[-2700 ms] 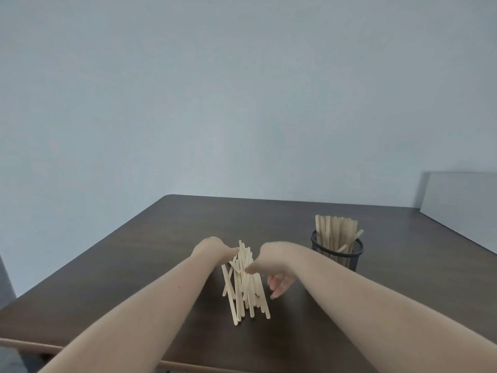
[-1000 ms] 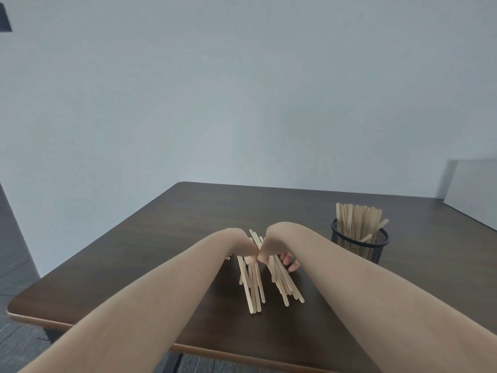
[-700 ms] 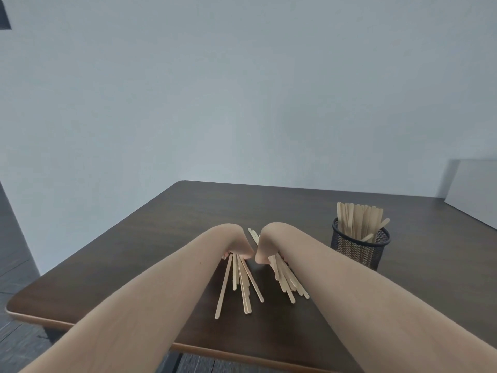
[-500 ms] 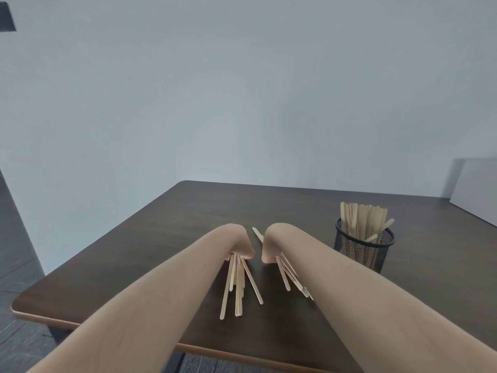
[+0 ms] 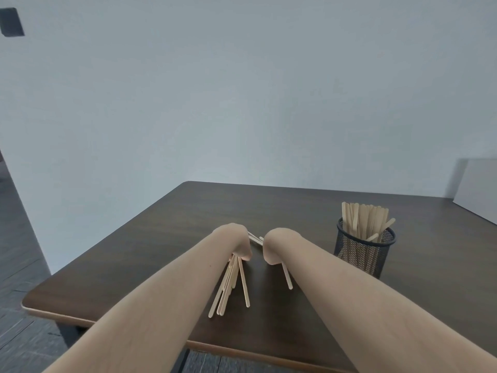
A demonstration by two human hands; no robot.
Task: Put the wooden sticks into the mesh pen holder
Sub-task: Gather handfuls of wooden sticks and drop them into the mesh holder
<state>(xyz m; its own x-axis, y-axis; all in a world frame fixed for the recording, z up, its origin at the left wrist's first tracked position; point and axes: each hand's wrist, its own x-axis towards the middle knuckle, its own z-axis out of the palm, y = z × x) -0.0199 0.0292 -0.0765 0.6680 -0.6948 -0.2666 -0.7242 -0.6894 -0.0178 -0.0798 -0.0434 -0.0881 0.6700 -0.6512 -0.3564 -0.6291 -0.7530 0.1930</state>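
A black mesh pen holder point(image 5: 363, 251) stands on the dark wooden table point(image 5: 166, 224), at the right, with several pale wooden sticks upright in it. My left hand point(image 5: 236, 242) is bent downward at the wrist and holds a bundle of wooden sticks point(image 5: 228, 286) that fans toward me over the table. My right hand point(image 5: 274, 247) is bent the same way just to the right; one stick point(image 5: 287, 275) pokes out beneath it, others are hidden by my forearm. A few stick tips point(image 5: 255, 238) show between the two wrists. My fingers are hidden.
The table's front edge point(image 5: 242, 351) lies under my forearms, its rounded left corner point(image 5: 27, 305) above a dark floor. A pale wall stands behind the table. A white board point(image 5: 478, 189) leans at the far right.
One upright pile has split into two bundles, one under each hand. My hands have parted and tilted the sticks down toward me. The view has shifted left, so the holder sits further right.
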